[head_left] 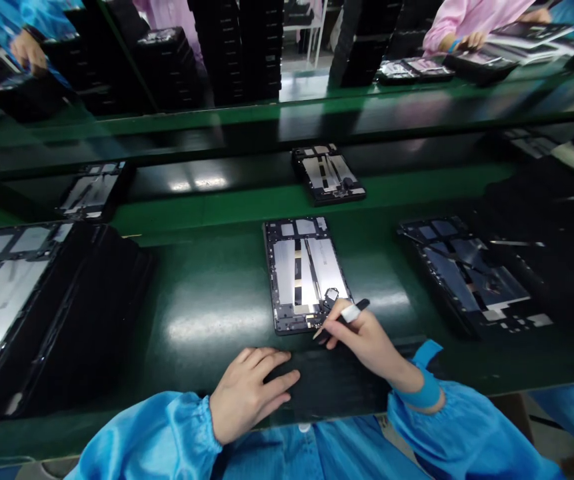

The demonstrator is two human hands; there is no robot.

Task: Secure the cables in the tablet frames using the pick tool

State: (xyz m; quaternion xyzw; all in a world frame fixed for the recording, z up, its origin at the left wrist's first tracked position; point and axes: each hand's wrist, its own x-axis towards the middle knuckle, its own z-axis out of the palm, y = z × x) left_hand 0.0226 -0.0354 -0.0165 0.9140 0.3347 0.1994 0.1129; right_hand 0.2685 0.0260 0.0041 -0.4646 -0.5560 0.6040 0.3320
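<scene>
While the left hand [251, 395] lies flat on a black mat [331, 387], the right hand [364, 343] pinches black tweezers [354, 312] — tips beside the open tablet housing [275, 243] on the green conveyor belt [207, 293]. Silver panels [287, 273] seated — no cover fitted.

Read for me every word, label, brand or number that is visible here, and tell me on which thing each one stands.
No word, brand or number can be read in this view.
The white band on the black hand tool in the right hand: any print is too small to tell.
The open tablet housing nearest the hands: any small marks are too small to read.
</scene>
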